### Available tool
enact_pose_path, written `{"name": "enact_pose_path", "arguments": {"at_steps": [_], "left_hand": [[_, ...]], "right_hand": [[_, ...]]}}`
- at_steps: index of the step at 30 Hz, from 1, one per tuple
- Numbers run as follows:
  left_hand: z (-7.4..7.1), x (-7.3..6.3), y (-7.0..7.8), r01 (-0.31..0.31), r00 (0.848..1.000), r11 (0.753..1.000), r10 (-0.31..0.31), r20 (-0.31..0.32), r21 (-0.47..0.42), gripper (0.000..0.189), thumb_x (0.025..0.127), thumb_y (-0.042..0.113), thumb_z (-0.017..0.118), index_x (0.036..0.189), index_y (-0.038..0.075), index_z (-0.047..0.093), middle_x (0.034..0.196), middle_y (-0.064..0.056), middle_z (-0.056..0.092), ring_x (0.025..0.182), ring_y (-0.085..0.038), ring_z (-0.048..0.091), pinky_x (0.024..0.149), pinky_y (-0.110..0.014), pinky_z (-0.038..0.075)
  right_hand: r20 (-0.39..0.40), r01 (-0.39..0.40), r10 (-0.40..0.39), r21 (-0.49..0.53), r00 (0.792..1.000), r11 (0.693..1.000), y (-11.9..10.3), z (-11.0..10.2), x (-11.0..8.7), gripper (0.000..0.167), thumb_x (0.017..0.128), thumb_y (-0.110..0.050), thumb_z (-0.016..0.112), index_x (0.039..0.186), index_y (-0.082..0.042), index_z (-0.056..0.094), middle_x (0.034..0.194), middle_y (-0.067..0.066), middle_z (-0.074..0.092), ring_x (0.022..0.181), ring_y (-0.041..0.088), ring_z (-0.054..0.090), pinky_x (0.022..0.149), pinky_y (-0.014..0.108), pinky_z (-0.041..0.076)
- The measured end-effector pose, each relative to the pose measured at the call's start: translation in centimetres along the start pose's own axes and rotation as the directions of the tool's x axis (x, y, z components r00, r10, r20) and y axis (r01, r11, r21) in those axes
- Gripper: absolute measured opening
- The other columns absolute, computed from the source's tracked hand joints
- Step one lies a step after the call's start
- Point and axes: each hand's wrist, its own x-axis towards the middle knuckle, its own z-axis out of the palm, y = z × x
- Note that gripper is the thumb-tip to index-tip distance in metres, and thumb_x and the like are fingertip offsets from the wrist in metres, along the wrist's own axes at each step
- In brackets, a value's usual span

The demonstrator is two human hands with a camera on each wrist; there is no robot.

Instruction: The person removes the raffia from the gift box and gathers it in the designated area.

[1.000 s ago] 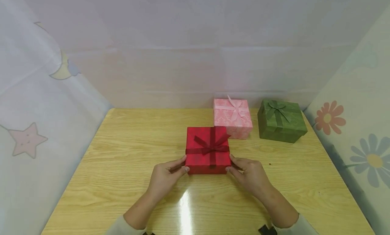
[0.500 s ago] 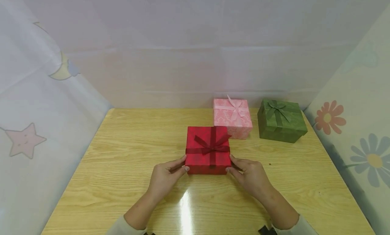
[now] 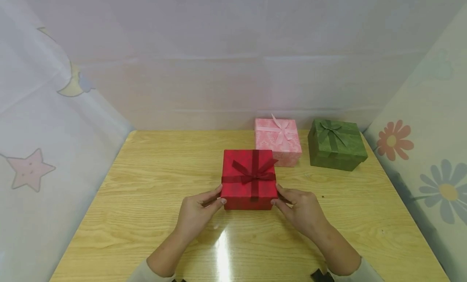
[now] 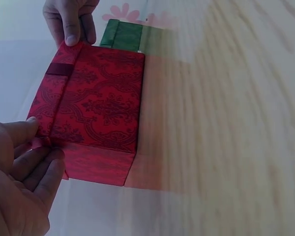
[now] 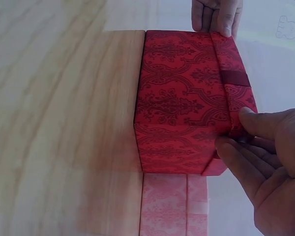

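Your left hand [image 3: 197, 213] and right hand [image 3: 303, 212] are each nearly closed, thumb to fingers, in a pinch on the lid [image 3: 233, 188] of the red box [image 4: 101, 98], one at either near corner. That box stands on the bench [image 3: 164, 164] right in front of you, in the middle. To lift well, you likely want both hands rising at one rate, since a lid pulled up more on one side tends to bind on the walls. Keep the pinch light and on the rim: fingers that slip down to the box body would probably raise the whole thing. Leave the dark red bow [image 3: 255, 177] alone; it could crush or pull loose. Mind the pink box [image 3: 264, 142] just behind, as the far edge of your lid could knock it. You cannot tell whether the red box is empty or full, for its lid covers it. The pink box and the green box [image 3: 337, 148], behind to the right, are lidded too, so their contents are equally hidden.
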Motion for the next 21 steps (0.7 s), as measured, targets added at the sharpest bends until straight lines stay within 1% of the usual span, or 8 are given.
{"name": "enact_pose_path", "arguments": {"at_steps": [4, 6, 11, 13, 18, 21], "left_hand": [[-0.1, 0.0, 0.5, 0.000, 1.000, 1.000, 0.000, 0.004, 0.015, 0.038, 0.089, 0.035, 0.084, 0.125, 0.027, 0.076, 0.124, 0.011, 0.072, 0.105, -0.010, 0.073, 0.084, -0.026, 0.061], [-0.2, 0.0, 0.8, -0.008, 1.000, 1.000, 0.008, 0.001, 0.019, 0.038, 0.089, 0.035, 0.084, 0.125, 0.027, 0.076, 0.123, 0.010, 0.072, 0.105, -0.010, 0.073, 0.084, -0.026, 0.061], [-0.4, 0.2, 1.4, -0.050, 0.999, 0.999, 0.050, -0.013, 0.013, 0.037, 0.089, 0.030, 0.085, 0.125, 0.023, 0.076, 0.124, 0.007, 0.073, 0.106, -0.013, 0.073, 0.083, -0.027, 0.061], [-0.5, 0.2, 1.6, -0.060, 0.998, 0.998, 0.060, -0.020, 0.016, 0.038, 0.089, 0.029, 0.085, 0.125, 0.022, 0.076, 0.124, 0.005, 0.073, 0.107, -0.014, 0.073, 0.083, -0.027, 0.061], [-0.8, 0.3, 1.9, -0.055, 0.998, 0.998, 0.055, -0.042, 0.016, 0.039, 0.089, 0.031, 0.085, 0.126, 0.023, 0.076, 0.125, 0.004, 0.073, 0.106, -0.014, 0.073, 0.083, -0.027, 0.061], [-1.0, 0.3, 1.9, -0.060, 0.996, 0.998, 0.060, -0.064, 0.010, 0.040, 0.088, 0.033, 0.085, 0.126, 0.025, 0.076, 0.123, 0.007, 0.073, 0.105, -0.012, 0.073, 0.083, -0.028, 0.061]], "right_hand": [[0.008, 0.005, -0.005, 0.001, 1.000, 1.000, -0.3, -0.4, 0.4, 0.049, 0.076, -0.008, 0.093, 0.120, 0.004, 0.075, 0.104, 0.012, 0.078, 0.089, 0.021, 0.078, 0.069, 0.028, 0.063], [0.011, 0.006, -0.006, -0.003, 1.000, 1.000, -0.4, -0.7, 0.6, 0.049, 0.077, -0.009, 0.093, 0.121, 0.003, 0.075, 0.104, 0.013, 0.078, 0.090, 0.021, 0.078, 0.069, 0.027, 0.063], [0.013, 0.010, -0.010, -0.012, 1.000, 1.000, -0.6, -1.3, 1.2, 0.048, 0.078, -0.011, 0.092, 0.121, 0.003, 0.075, 0.105, 0.014, 0.078, 0.091, 0.022, 0.078, 0.069, 0.027, 0.063], [0.012, 0.015, -0.015, -0.008, 1.000, 1.000, -0.7, -1.5, 1.4, 0.048, 0.078, -0.012, 0.092, 0.121, 0.004, 0.075, 0.105, 0.014, 0.078, 0.092, 0.023, 0.077, 0.070, 0.029, 0.063], [-0.001, 0.030, -0.030, 0.002, 1.000, 1.000, -0.7, -1.7, 1.8, 0.049, 0.079, -0.013, 0.092, 0.121, 0.003, 0.075, 0.107, 0.015, 0.077, 0.093, 0.023, 0.077, 0.074, 0.035, 0.064], [-0.018, 0.040, -0.040, 0.006, 0.999, 0.999, -0.7, -1.6, 2.1, 0.049, 0.078, -0.013, 0.092, 0.122, 0.001, 0.075, 0.107, 0.014, 0.078, 0.092, 0.022, 0.077, 0.072, 0.033, 0.064]]}}
